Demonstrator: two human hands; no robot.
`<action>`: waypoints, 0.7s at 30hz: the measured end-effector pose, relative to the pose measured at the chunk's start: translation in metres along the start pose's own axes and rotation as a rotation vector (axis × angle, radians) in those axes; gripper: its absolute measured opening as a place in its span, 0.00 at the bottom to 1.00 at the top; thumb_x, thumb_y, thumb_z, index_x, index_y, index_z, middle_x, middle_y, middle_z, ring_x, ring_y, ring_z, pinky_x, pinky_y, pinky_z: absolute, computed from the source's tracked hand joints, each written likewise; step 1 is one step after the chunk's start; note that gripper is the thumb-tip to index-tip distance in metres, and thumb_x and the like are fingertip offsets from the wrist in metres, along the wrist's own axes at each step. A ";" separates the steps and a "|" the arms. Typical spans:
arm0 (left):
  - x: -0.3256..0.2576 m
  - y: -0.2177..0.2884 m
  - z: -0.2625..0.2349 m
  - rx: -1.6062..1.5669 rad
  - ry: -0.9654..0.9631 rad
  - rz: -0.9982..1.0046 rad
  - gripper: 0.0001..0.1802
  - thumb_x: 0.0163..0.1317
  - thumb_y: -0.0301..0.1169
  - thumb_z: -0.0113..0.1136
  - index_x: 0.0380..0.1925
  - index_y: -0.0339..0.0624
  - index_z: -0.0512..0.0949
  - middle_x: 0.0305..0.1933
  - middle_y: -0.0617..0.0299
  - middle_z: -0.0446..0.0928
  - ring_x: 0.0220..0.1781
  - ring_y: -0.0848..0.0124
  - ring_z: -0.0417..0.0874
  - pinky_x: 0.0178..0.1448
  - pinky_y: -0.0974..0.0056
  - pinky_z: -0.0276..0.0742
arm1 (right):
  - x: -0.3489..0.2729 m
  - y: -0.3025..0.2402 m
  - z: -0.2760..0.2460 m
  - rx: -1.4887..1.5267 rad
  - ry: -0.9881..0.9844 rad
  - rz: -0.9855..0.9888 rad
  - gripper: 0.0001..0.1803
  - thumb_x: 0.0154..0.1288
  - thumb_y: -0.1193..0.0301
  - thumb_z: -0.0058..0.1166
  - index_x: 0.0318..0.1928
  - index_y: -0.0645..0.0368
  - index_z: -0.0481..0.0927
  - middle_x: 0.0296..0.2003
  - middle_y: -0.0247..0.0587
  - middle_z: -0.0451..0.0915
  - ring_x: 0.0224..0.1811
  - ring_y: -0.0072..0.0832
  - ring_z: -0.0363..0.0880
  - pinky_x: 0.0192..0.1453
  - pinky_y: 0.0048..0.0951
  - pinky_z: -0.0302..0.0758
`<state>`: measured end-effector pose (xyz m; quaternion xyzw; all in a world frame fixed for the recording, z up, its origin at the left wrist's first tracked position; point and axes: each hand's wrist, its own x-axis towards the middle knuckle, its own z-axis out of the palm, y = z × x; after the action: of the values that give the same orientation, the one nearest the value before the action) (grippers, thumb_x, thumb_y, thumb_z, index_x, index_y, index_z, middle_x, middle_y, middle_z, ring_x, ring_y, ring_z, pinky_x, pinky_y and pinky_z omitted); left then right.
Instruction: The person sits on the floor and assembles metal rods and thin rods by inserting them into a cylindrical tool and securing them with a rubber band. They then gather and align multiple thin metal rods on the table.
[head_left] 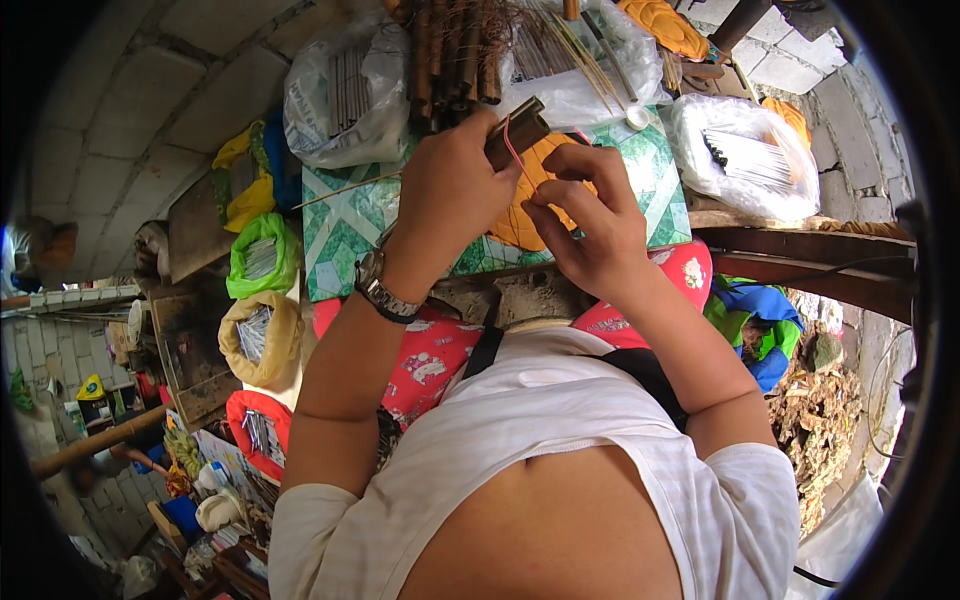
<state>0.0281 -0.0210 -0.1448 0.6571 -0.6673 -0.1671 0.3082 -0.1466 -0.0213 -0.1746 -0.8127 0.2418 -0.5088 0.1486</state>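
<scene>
My left hand point(452, 190) is closed around a short brown bamboo tube point(518, 132), its cut end tilted up and to the right; it may be more than one piece side by side. A thin pink band point(511, 148) loops around the tube near that end. The fingers of my right hand point(592, 212) pinch the band's lower part and hold it stretched away from the tube. Beneath both hands lies an orange cloth or pad point(535, 225) on a green patterned tabletop point(338, 225).
Brown bamboo tubes point(452, 55) are stacked at the far edge. Plastic bags of thin sticks stand around them, including a white bag point(335, 110) and another bag point(745, 160) at right. Green point(264, 256), tan point(260, 338) and red point(258, 432) bags line the left.
</scene>
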 end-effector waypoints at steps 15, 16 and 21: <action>-0.004 0.004 0.001 0.008 -0.030 -0.047 0.16 0.57 0.38 0.70 0.43 0.43 0.83 0.32 0.47 0.85 0.38 0.47 0.87 0.42 0.49 0.82 | 0.001 -0.002 -0.005 0.040 -0.047 -0.003 0.13 0.53 0.84 0.69 0.39 0.62 0.81 0.45 0.47 0.80 0.44 0.40 0.80 0.45 0.33 0.78; -0.004 0.003 0.002 0.002 -0.031 -0.037 0.17 0.57 0.38 0.70 0.44 0.43 0.83 0.32 0.47 0.85 0.38 0.47 0.87 0.42 0.49 0.83 | 0.003 -0.002 -0.006 0.031 -0.036 -0.034 0.13 0.53 0.84 0.69 0.39 0.62 0.82 0.45 0.47 0.80 0.44 0.40 0.80 0.44 0.33 0.78; -0.008 0.002 0.006 -0.094 -0.082 -0.029 0.18 0.56 0.36 0.71 0.45 0.44 0.83 0.34 0.47 0.85 0.39 0.47 0.87 0.43 0.49 0.83 | 0.005 -0.002 -0.008 0.107 -0.016 -0.052 0.12 0.53 0.84 0.69 0.39 0.63 0.82 0.45 0.48 0.81 0.43 0.40 0.81 0.44 0.33 0.78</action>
<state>0.0226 -0.0144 -0.1496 0.6442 -0.6611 -0.2294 0.3088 -0.1512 -0.0228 -0.1662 -0.8136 0.1921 -0.5182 0.1806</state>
